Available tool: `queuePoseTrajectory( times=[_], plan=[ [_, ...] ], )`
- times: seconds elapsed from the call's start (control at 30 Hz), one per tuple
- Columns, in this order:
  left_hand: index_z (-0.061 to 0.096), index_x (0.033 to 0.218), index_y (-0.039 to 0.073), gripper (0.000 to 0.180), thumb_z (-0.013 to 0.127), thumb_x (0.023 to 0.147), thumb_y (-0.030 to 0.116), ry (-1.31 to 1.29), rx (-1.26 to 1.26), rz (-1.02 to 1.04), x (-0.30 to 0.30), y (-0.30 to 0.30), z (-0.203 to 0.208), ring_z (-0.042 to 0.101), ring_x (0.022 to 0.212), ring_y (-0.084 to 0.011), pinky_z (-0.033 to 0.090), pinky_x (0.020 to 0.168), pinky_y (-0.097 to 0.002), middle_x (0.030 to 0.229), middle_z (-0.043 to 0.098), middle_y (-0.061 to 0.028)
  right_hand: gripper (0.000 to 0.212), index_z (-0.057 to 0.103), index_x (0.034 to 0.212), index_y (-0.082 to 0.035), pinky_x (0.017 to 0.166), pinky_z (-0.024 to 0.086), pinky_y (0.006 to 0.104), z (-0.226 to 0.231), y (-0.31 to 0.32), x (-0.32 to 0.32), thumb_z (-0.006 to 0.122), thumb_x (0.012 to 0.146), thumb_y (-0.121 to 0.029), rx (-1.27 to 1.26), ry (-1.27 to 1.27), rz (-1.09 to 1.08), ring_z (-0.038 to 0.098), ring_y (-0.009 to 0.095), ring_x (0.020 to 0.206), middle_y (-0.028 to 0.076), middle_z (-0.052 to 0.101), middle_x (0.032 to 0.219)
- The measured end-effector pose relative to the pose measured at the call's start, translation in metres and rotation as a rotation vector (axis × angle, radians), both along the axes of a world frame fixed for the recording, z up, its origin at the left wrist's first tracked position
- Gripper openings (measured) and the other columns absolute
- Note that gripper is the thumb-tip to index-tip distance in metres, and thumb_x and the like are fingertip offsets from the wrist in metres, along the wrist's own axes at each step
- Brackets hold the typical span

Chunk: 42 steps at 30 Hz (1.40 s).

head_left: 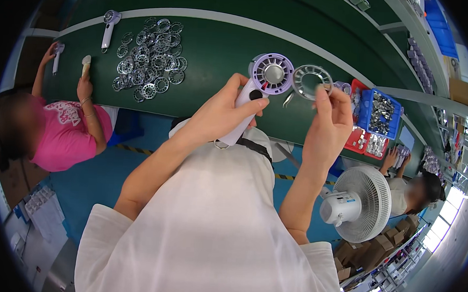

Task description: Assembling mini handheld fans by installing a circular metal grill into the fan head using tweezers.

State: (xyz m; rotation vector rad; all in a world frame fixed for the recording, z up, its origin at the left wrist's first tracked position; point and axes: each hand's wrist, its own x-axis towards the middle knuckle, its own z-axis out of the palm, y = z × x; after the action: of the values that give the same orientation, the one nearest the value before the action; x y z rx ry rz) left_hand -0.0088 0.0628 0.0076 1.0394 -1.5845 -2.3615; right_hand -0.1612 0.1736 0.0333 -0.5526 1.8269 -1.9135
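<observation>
My left hand (225, 111) is closed around the handle of a lilac handheld fan (274, 74), tilted with its round head up and to the right. Vanes and a silver centre disc show on the head's open face. A small ring hangs from the handle's lower end. Between thumb and fingers, my right hand (329, 114) pinches a clear ring-shaped cover (304, 75) by its right edge, close beside the fan head. Just below them, a small pair of tweezers or similar metal piece (288, 99) lies on the green table.
A heap of ring covers (153, 57) lies left on the table (207, 54); another handheld fan (109, 28) is beyond it. At right stand a blue bin (364, 113) of metal parts and red trays (355, 144). A white standing fan (355, 205) is near my right arm. Co-workers sit both sides.
</observation>
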Motion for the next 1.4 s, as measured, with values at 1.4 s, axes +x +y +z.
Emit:
queuePoseTrajectory(
  times=[1.4],
  plan=[
    [0.045, 0.110, -0.002, 0.062, 0.068, 0.087, 0.050, -0.002, -0.257, -0.014, 0.001, 0.013, 0.019, 0.058, 0.061, -0.0136, 0.047, 0.056, -0.0275, 0.076, 0.061, -0.0093, 0.018, 0.061, 0.095, 0.001, 0.075, 0.045, 0.0238, 0.000, -0.011, 0.026, 0.073, 0.081, 0.004, -0.054, 0.496, -0.005, 0.055, 0.012, 0.078, 0.006, 0.059, 0.095]
  ],
)
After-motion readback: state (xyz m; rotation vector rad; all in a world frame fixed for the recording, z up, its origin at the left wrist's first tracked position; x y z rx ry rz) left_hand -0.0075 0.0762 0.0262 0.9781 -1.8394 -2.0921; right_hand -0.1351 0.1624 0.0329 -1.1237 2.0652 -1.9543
